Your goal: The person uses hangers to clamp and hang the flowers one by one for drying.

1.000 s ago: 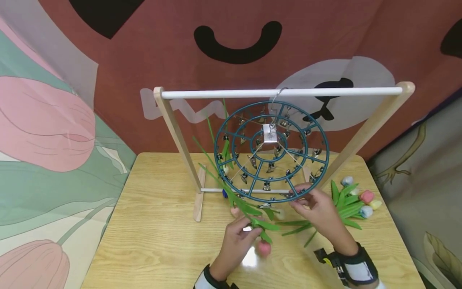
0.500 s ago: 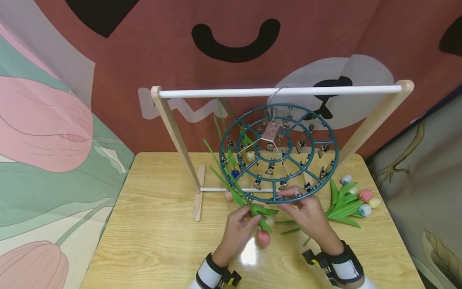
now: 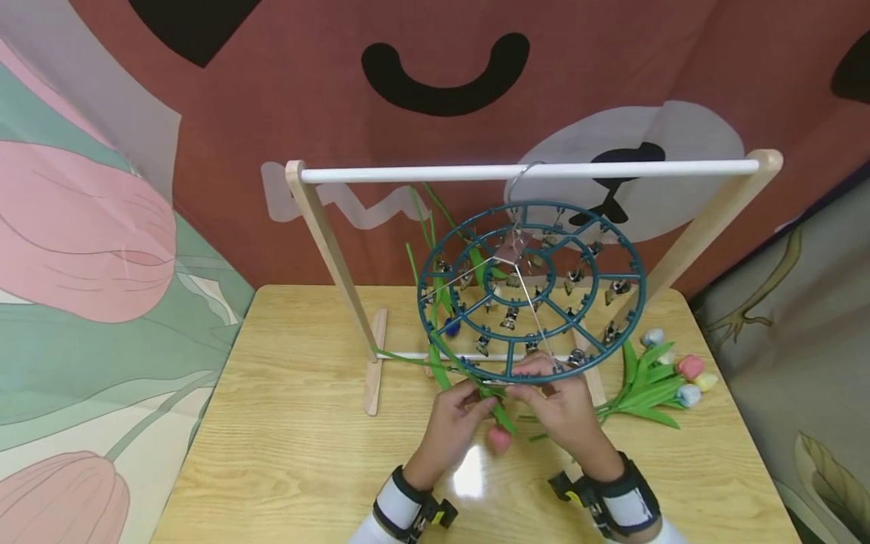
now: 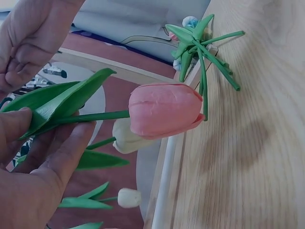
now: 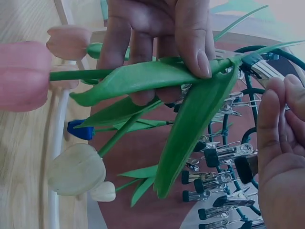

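Observation:
My left hand [image 3: 454,427] holds an artificial pink tulip [image 4: 164,110] by its leaves and stem, the bloom pointing down toward the table in the head view. At the front rim of a round teal clip hanger [image 3: 642,291], my right hand [image 3: 567,412] pinches a metal clip [image 5: 262,69]. The stem's leafy end lies at that clip in the right wrist view; whether the clip bites it I cannot tell. Behind it hang a white tulip [image 5: 76,169], a blue tulip [image 5: 80,130] and a pale pink tulip [image 5: 69,42].
The hanger hooks over the white top bar [image 3: 408,175] of a wooden rack. More metal clips [image 5: 228,155] dangle from its rings. A bunch of tulips [image 3: 652,393] lies on the wooden table [image 3: 292,453] at the right. A patterned cloth [image 3: 442,143] stands behind.
My right hand has moved left toward my left hand, and the hanger has turned and shifted slightly right. The held tulip has risen to the hanger's front rim, its stem swinging lower.

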`<state>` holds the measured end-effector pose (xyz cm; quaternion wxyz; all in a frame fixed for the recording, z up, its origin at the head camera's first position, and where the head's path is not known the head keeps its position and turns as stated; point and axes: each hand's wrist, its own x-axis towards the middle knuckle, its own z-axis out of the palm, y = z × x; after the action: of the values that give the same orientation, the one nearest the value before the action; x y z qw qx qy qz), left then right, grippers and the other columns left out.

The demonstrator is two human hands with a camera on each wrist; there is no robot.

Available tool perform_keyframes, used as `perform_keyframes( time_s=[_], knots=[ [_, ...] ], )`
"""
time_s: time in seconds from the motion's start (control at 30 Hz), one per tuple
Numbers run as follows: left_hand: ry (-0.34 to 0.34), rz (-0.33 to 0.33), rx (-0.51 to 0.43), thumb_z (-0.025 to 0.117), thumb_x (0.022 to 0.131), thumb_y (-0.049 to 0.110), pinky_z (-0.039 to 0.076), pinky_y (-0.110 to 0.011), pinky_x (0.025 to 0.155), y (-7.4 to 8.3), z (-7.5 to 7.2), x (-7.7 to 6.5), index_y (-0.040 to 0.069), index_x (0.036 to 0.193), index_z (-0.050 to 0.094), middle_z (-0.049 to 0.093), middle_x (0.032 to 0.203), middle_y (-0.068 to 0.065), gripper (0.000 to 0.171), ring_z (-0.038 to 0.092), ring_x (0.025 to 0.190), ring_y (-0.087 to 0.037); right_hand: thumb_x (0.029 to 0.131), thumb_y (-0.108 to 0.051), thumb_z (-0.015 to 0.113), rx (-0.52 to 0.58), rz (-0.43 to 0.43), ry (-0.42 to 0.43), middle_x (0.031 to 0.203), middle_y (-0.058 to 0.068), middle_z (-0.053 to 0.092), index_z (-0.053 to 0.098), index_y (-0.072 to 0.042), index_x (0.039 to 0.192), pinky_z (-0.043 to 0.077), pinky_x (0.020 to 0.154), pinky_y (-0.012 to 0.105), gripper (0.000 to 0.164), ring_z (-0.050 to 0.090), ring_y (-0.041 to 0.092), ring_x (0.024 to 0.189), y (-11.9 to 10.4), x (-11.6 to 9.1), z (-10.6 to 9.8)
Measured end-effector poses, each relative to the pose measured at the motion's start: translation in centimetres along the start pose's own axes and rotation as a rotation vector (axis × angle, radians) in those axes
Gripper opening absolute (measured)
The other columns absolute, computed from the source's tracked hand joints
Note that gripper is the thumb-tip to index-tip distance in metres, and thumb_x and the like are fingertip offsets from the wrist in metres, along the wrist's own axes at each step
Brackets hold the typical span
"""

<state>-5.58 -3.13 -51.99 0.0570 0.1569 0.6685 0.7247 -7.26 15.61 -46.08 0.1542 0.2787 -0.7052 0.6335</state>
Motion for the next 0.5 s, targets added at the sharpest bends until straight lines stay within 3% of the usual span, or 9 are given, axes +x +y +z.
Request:
perform_keyframes(
  time_s=[0.27, 0.4, 0.5],
  knots=[
    [-0.010, -0.019, 0.013, 0.065, 0.100, 0.008, 0.064, -0.034, 0.090, 0.10, 0.13, 0.15, 0.004, 0.128, 0.068, 0.070, 0.130, -0.015, 0.028, 0.073, 0.113, -0.023, 0.070, 0.026, 0.078, -0.028, 0.013, -0.008, 0.093, 0.011, 0.072, 0.072, 0.000, 0.093, 0.062, 0.072, 0.017, 0.035, 0.067, 0.008, 0.091, -0.13, 0.24, 0.17],
    [-0.001, -0.028, 0.033, 0.066, 0.100, 0.008, 0.064, -0.033, 0.092, 0.04, 0.09, 0.20, 0.005, 0.128, 0.068, 0.071, 0.129, -0.014, 0.029, 0.073, 0.112, -0.022, 0.074, 0.021, 0.078, -0.040, 0.094, -0.043, 0.099, 0.015, 0.072, 0.071, 0.000, 0.098, 0.064, 0.079, 0.021, 0.033, 0.068, 0.006, 0.097, -0.28, 0.08, 0.00],
    [0.024, -0.024, 0.073, 0.068, 0.098, 0.007, 0.064, -0.032, 0.089, -0.13, -0.12, 0.18, 0.004, 0.123, 0.070, 0.073, 0.122, -0.014, 0.026, 0.075, 0.105, -0.023, 0.080, 0.016, 0.078, -0.079, 0.167, -0.081, 0.104, 0.015, 0.072, 0.069, 0.001, 0.112, 0.064, 0.080, 0.023, 0.036, 0.068, 0.005, 0.095, -0.16, -0.48, -0.15]
  ],
)
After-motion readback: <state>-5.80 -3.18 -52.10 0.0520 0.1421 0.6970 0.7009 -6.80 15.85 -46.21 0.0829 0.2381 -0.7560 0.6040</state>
